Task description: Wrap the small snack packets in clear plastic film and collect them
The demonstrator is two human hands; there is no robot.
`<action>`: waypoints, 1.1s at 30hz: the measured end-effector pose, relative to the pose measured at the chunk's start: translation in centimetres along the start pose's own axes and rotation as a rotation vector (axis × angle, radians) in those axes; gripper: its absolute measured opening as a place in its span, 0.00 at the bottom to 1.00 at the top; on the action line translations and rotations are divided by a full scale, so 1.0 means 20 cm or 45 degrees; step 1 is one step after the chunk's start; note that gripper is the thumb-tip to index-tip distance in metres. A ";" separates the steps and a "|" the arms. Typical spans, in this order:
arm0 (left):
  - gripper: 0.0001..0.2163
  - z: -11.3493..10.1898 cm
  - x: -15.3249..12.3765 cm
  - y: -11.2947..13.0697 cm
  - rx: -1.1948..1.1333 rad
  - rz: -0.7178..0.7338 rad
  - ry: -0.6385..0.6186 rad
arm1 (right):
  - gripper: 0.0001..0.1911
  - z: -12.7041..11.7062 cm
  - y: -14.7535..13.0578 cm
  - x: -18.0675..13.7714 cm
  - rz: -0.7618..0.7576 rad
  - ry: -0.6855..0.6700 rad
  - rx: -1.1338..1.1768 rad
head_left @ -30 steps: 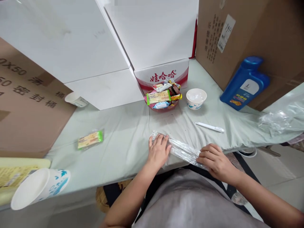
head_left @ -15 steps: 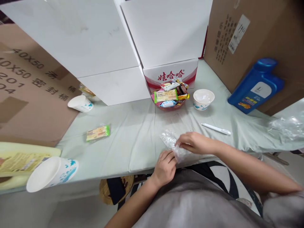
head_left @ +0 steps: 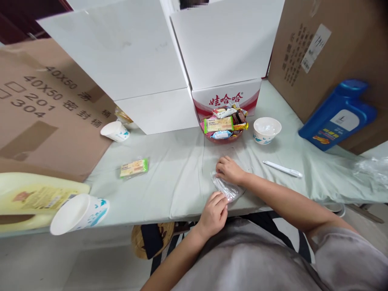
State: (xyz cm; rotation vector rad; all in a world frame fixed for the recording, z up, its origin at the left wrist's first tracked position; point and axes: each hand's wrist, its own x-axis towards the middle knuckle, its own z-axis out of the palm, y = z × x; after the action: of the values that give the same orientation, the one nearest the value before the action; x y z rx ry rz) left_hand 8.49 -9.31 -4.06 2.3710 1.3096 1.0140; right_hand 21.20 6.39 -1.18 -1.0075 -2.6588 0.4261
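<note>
A clear crinkled plastic bag [head_left: 228, 190] lies on the cloth near the table's front edge. My left hand [head_left: 214, 214], fingers curled, grips its near edge. On the bag's far end rests my right hand [head_left: 230, 169], with its fingers bent and closed on the plastic; the fingertips are partly hidden. Beyond the hands stands a bowl [head_left: 222, 140] heaped with wrapped snacks. A white utility knife [head_left: 282, 168] lies to the right, and a wrapped biscuit pack [head_left: 133, 168] lies to the left.
At the back right is a paper cup [head_left: 263, 138] with clear plastic inside, near a tilted blue bottle [head_left: 336, 117]. Two paper cups lie on their sides at left, the nearer one [head_left: 97, 212] beside a yellow bottle [head_left: 36, 198]. White boxes [head_left: 230, 44] and brown cartons [head_left: 45, 109] border the table.
My right hand has moved away from my body to the bag's far end and pressed lower. The bag lies more bunched between both hands. The view has shifted slightly left.
</note>
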 end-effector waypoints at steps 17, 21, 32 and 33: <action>0.13 0.00 0.00 0.01 -0.064 -0.321 0.283 | 0.26 -0.02 -0.12 -0.45 -0.234 0.136 0.122; 0.13 -0.10 0.09 -0.05 0.086 -0.211 0.324 | 0.39 0.13 -0.16 -0.56 -0.272 -0.014 -0.080; 0.05 -0.10 0.19 -0.23 0.186 -0.079 -0.054 | 0.12 0.02 -0.21 -0.62 -0.307 0.220 0.202; 0.05 -0.10 0.19 -0.23 0.165 -0.081 -0.058 | 0.11 -0.02 -0.20 -0.59 -0.279 0.217 0.246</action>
State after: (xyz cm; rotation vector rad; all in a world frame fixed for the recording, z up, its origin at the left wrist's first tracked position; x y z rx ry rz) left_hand 5.51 -3.84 -3.27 2.4131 1.4655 0.8768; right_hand 27.35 -4.42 -1.07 -0.6562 -2.4839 0.5122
